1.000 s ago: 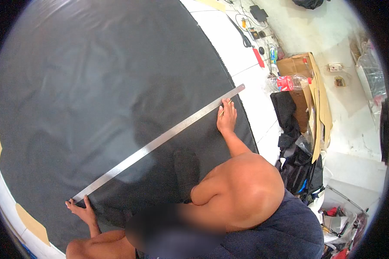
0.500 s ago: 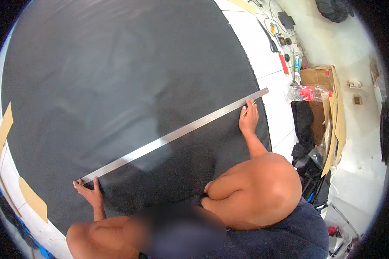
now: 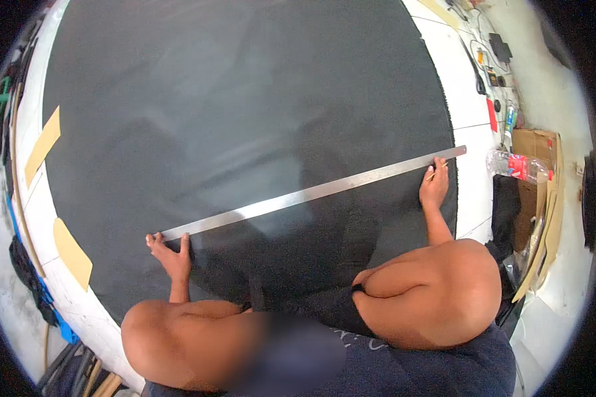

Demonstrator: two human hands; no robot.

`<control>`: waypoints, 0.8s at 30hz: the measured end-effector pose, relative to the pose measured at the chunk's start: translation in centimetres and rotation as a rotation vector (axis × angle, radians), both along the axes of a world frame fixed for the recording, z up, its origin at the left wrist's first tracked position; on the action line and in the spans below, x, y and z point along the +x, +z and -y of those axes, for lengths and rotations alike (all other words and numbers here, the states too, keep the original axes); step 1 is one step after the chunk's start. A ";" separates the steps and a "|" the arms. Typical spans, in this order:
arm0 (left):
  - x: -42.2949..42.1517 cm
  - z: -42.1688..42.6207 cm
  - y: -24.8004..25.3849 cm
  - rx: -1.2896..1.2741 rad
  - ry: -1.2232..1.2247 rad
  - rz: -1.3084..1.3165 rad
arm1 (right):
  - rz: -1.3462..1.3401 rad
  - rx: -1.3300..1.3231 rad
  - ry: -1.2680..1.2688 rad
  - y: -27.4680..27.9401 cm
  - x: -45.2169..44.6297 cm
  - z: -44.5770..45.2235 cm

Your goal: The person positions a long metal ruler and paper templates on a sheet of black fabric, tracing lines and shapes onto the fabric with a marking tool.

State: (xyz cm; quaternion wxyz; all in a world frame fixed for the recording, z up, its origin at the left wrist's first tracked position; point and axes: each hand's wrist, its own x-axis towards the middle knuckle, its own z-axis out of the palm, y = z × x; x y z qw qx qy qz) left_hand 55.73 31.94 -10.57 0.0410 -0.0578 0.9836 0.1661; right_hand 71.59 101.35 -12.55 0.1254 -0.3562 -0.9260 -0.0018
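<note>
A long metal ruler [image 3: 291, 198] lies slantwise across a wide sheet of black material [image 3: 245, 119] on the floor. At the ruler's left end is my left hand [image 3: 172, 257], its thumb on the near edge and its fingertips around the tip. Close to the other end, my right hand [image 3: 434, 188] touches the ruler's near edge. A thin yellowish pen or pencil [image 3: 432, 176] is held between the fingers of that hand. The ruler's right tip reaches just past the sheet's edge onto white tiles.
Tan card pieces [image 3: 73, 255] lie along the sheet's left side. To the right are a plastic bottle [image 3: 520, 165], cardboard [image 3: 530, 142], a red strip [image 3: 492, 115], and a black charger-like box [image 3: 500, 47] with cables. My bent knees [image 3: 437, 291] flank the near edge.
The whole view has shifted and turned, so the ruler looks less steeply slanted. Both hands remain at the same ends of the ruler, with the pen or pencil still in my right hand.
</note>
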 end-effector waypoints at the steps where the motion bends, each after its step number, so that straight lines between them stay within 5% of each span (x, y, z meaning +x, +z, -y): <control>1: -0.1 -0.1 0.1 -0.011 0.004 -0.002 | 0.025 -0.006 -0.025 -0.1 0.1 0.0; 14: 0.1 -0.2 -0.9 0.003 0.052 0.013 | -0.012 0.002 0.047 0.1 -0.1 -0.3; 17: -0.5 -0.4 0.7 -0.052 0.037 0.088 | 0.167 0.110 -0.059 3.1 -1.6 1.4; 22: -1.5 -2.1 3.4 -0.061 -0.178 -0.044 | -0.248 -0.549 0.446 6.1 -8.7 9.4; 24: -1.1 -3.3 3.6 -0.013 -0.398 -0.027 | -0.129 -0.717 0.513 7.3 -11.1 15.4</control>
